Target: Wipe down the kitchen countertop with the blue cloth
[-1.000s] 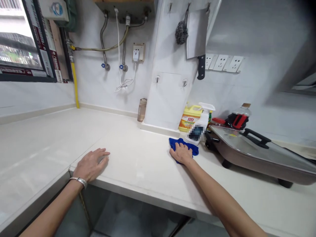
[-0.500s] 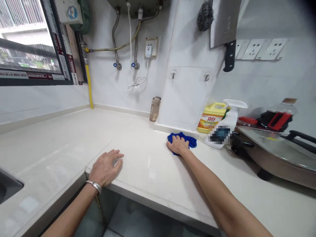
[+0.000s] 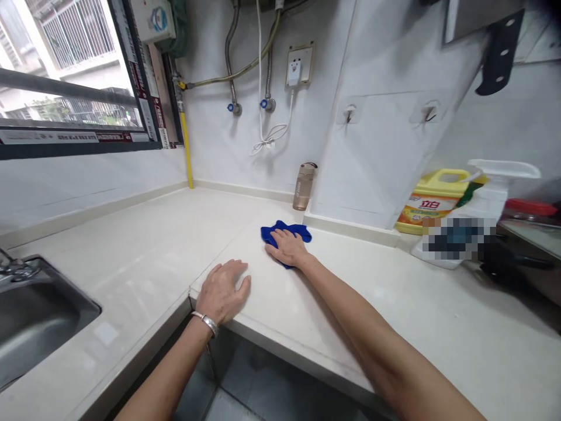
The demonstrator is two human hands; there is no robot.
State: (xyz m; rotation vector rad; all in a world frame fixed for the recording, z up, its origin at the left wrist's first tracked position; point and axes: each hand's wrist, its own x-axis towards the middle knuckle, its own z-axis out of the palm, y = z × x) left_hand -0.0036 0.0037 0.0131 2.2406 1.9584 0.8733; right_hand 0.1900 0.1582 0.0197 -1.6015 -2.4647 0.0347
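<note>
My right hand (image 3: pixel 287 248) lies on a bunched blue cloth (image 3: pixel 303 233) and presses it to the white countertop (image 3: pixel 350 298). Its fingers rest over the cloth, whose edges stick out past the fingertips and on the right. On the counter's front edge, near the inner corner, my left hand (image 3: pixel 222 292) is set down with fingers apart and nothing in it. A silver bracelet (image 3: pixel 205 323) circles that wrist. Behind the cloth, against the wall, stands a brown translucent bottle (image 3: pixel 304 188).
A steel sink (image 3: pixel 48 313) is set into the counter at left. To the right stand a yellow detergent jug (image 3: pixel 432 202) and a white spray bottle (image 3: pixel 495 199), beside a partly seen pan (image 3: pixel 539 251). A cleaver (image 3: pixel 499 52) hangs above. The pillar's base (image 3: pixel 350 229) juts forward.
My right hand has slid the blue cloth leftward along the counter, past the pillar's left corner. My left hand stays at the counter edge. The view has turned left, showing more of the sink.
</note>
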